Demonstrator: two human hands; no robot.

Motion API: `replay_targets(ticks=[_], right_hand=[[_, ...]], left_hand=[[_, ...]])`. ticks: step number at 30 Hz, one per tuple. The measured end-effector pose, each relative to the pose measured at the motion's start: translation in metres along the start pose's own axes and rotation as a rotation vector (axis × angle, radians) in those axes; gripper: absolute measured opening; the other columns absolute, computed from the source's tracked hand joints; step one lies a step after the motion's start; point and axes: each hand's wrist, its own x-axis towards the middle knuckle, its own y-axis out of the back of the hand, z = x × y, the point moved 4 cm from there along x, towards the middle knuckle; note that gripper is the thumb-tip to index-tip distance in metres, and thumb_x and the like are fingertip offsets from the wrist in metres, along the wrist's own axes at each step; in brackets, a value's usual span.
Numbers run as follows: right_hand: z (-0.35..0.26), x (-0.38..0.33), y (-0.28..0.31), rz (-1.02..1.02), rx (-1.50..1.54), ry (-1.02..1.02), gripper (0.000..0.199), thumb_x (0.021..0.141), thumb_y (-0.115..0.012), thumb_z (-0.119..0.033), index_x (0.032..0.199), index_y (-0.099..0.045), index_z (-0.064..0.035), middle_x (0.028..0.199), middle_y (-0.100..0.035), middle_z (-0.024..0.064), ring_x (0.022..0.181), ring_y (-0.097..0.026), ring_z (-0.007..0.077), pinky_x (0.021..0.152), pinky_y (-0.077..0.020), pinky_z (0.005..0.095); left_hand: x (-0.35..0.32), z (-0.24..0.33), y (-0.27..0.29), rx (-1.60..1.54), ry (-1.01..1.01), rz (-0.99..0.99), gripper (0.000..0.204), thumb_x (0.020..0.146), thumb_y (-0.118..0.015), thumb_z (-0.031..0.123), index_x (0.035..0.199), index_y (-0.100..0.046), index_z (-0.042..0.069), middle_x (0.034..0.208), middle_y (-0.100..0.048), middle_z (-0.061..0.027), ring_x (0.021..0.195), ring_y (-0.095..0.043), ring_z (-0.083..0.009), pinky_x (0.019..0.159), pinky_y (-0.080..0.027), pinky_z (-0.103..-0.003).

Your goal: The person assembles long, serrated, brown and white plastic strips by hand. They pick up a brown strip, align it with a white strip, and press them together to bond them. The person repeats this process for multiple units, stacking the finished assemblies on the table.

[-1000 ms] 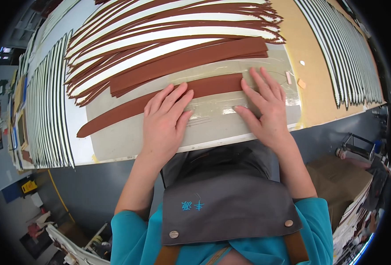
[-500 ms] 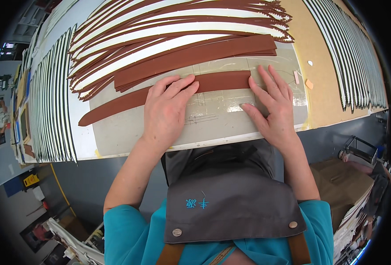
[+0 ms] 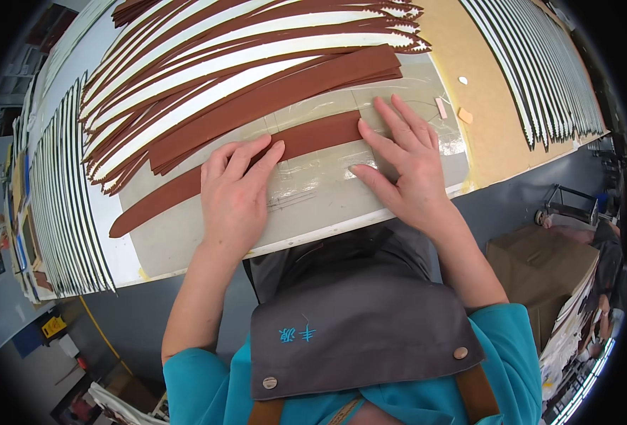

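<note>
A flat reddish-brown strip (image 3: 320,136), perhaps leather, lies on a grey, clear-covered work surface (image 3: 306,230). Its left end is rounded, its right end cut square. My left hand (image 3: 234,195) rests on the strip's middle, fingertips pressing down and hiding part of it. Beside the square end, my right hand (image 3: 407,166) lies with fingers spread, the index fingertip touching that end and the thumb on the surface below. Just beyond the strip sits a stack of similar brown strips (image 3: 278,88).
Farther back, many strips with brown edges and white faces (image 3: 207,53) fan out. Rows of black-and-white strips lie at the left (image 3: 65,205) and right (image 3: 540,78). A pink piece (image 3: 441,108) and an orange piece (image 3: 465,115) lie right of my right hand.
The whole view has shifted and tilted, so the table sits further left and slopes more. Both hands keep about the same places on the strip.
</note>
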Motion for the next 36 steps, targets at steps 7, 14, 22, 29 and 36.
replay_targets(ticks=[7,14,22,29,36], right_hand=[[-0.002,0.000,-0.001,-0.015,-0.014,-0.005,0.051,0.080,-0.083,-0.025,0.127,-0.071,-0.0082,0.148,-0.056,0.0166,0.143,-0.045,0.0375,0.112,-0.0361,0.0496],[-0.017,0.012,0.000,-0.110,0.056,0.079,0.049,0.086,-0.078,-0.021,0.131,-0.067,-0.0058,0.150,-0.056,0.0119,0.141,-0.049,0.0327,0.118,-0.0332,0.0516],[-0.016,0.016,-0.003,-0.264,-0.060,0.132,0.055,0.089,-0.077,-0.024,0.140,-0.061,-0.0113,0.150,-0.057,0.0061,0.141,-0.050,0.0246,0.121,-0.0313,0.0503],[-0.012,0.014,-0.005,-0.273,-0.031,0.116,0.056,0.089,-0.076,-0.024,0.142,-0.061,-0.0123,0.151,-0.056,0.0055,0.143,-0.048,0.0242,0.121,-0.0302,0.0500],[-0.011,0.014,-0.005,-0.260,-0.004,0.102,0.055,0.089,-0.077,-0.023,0.141,-0.062,-0.0120,0.149,-0.058,0.0057,0.143,-0.049,0.0243,0.121,-0.0307,0.0500]], left_hand=[[-0.001,0.000,-0.006,0.018,-0.067,0.021,0.041,0.085,-0.061,-0.005,0.122,-0.071,0.008,0.134,-0.067,-0.0009,0.115,-0.059,-0.0280,0.101,-0.045,-0.040],[-0.004,0.000,-0.007,0.052,-0.070,0.015,0.046,0.081,-0.062,-0.003,0.124,-0.070,0.009,0.137,-0.065,0.0011,0.116,-0.059,-0.0253,0.102,-0.045,-0.041],[-0.011,0.002,-0.004,-0.001,-0.017,0.005,0.041,0.087,-0.063,0.001,0.128,-0.068,0.007,0.135,-0.065,-0.0014,0.124,-0.057,-0.0258,0.103,-0.045,-0.042],[-0.011,0.002,-0.004,-0.004,-0.012,0.006,0.039,0.089,-0.066,0.004,0.128,-0.068,0.007,0.134,-0.065,-0.0018,0.124,-0.058,-0.0263,0.103,-0.044,-0.042],[-0.011,0.001,-0.004,-0.043,0.003,0.002,0.038,0.090,-0.066,0.004,0.128,-0.068,0.009,0.134,-0.064,-0.0020,0.124,-0.057,-0.0263,0.104,-0.043,-0.042]])
